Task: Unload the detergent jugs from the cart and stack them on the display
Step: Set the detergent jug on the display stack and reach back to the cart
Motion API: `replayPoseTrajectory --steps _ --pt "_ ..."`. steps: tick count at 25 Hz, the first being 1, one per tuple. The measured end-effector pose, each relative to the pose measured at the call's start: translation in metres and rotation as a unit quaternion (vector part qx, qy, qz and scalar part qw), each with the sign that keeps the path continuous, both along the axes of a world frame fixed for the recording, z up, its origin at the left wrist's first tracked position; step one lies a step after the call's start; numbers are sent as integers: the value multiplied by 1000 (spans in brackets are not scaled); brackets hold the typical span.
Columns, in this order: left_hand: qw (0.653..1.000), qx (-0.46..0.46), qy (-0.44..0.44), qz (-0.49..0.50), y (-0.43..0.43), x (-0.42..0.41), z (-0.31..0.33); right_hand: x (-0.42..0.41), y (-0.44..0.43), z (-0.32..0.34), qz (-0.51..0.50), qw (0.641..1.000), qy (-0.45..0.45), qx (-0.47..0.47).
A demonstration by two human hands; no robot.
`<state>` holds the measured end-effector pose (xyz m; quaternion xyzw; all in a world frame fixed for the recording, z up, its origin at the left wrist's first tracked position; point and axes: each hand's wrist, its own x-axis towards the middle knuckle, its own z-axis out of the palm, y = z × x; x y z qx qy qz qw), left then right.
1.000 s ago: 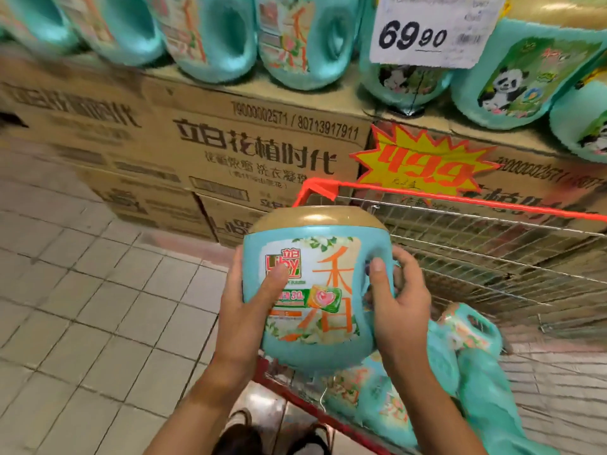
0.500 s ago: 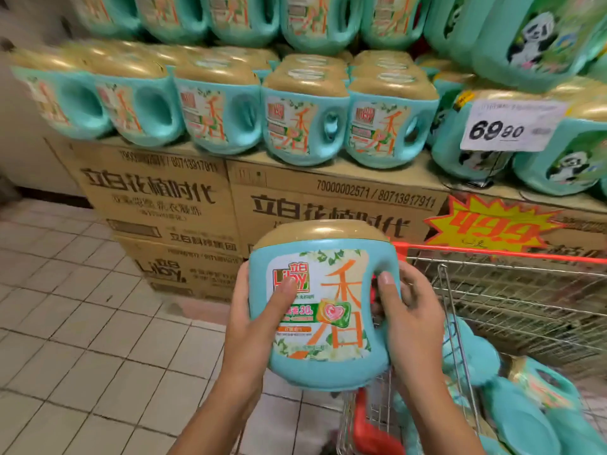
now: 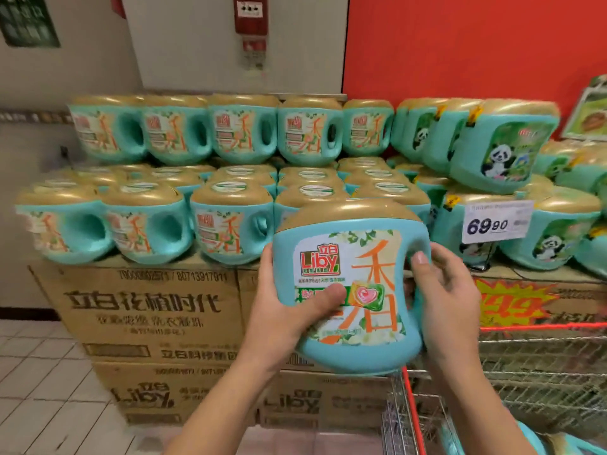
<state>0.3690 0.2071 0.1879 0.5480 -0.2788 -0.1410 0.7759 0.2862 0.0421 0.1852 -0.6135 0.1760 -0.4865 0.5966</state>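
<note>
Near cart rim (image 3: 538, 328), left hand (image 3: 282, 310), right hand (image 3: 446, 297) grip 1 jug (image 3: 371, 257) (upright).

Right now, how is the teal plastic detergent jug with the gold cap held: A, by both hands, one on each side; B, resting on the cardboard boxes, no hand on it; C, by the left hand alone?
A: the left hand grips the left side of the teal plastic detergent jug, thumb across the label, and the right hand grips its handle side.
</note>
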Motion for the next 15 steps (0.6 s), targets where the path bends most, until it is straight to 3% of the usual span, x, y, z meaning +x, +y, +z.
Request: replayPoseTrajectory --steps 4,11,15 --pt "999 -14 -35 3 -41 57 33 44 -33 39 54 998 -32 -19" --pt "994 10 -111 22 -108 141 70 97 -103 92 94 985 67 -130" --pt "983 72 -169 22 -145 182 86 134 -132 105 70 986 77 -130"
